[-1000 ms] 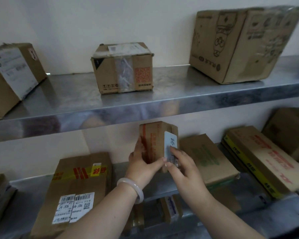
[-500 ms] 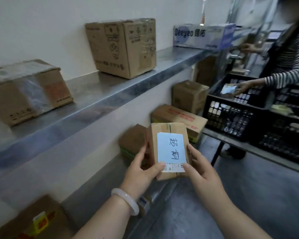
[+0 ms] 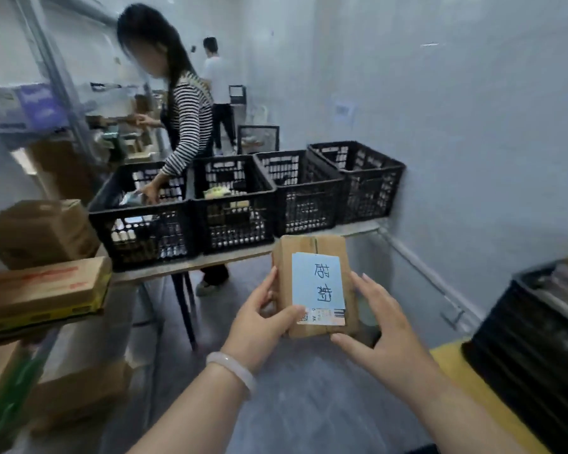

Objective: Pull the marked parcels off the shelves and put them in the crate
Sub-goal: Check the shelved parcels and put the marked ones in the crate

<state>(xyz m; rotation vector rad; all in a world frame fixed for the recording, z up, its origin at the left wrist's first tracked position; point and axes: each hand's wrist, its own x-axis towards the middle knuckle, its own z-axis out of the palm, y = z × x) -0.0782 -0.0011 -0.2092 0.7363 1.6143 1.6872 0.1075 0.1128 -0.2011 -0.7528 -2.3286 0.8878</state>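
Both hands clamp the parcel [image 3: 315, 324] between them: the left hand [image 3: 259, 322] lays its thumb across the lower front, and the right hand [image 3: 384, 335] cups the opposite side. Its blue label [image 3: 317, 280] faces up. Black crates [image 3: 233, 197] stand beyond the grip, and another person [image 3: 187, 119] reaches into the leftmost. The parcel is best carried level and lowered over a free rim rather than tossed.

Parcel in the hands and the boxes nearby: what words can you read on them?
"AK": on the white label of the parcel.
Two handwritten characters on the pale blue card: too unclear to read.
Red print on the long carton: too blurred.
White print on the blue box: too blurred.
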